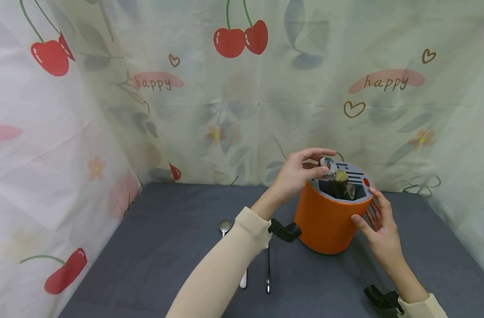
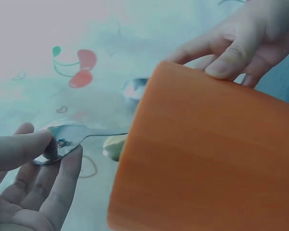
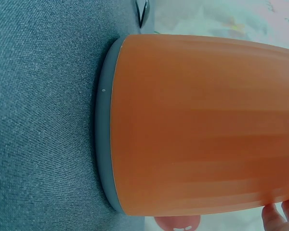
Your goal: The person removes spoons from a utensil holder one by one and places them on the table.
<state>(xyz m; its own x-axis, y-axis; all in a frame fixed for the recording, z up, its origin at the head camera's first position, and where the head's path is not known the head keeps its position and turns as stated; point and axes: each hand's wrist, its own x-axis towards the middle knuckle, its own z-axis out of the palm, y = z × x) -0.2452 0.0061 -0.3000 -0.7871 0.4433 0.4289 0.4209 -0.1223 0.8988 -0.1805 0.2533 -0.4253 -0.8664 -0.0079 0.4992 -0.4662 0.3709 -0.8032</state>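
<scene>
An orange utensil holder (image 1: 329,221) with a grey slotted top (image 1: 355,172) stands upright on the table. My left hand (image 1: 291,174) pinches a metal spoon (image 2: 70,137) by its bowl between thumb and fingers, over the holder's left side. The spoon's handle runs down behind the holder's rim in the left wrist view, its lower end hidden. With thumb in front and fingers round the right side, my right hand (image 1: 381,232) grips the holder near its top. A greenish rounded end (image 1: 341,177) and a shiny metal utensil head (image 1: 349,191) stick up from the wide opening.
On the grey tabletop (image 1: 178,247), left of the holder, lie another spoon (image 1: 225,227), a white handle (image 1: 243,280) and a slim dark-and-metal handle (image 1: 268,276), partly behind my left sleeve. A cherry-print curtain (image 1: 258,128) rises behind the table; a thin cord (image 1: 422,184) hangs at right.
</scene>
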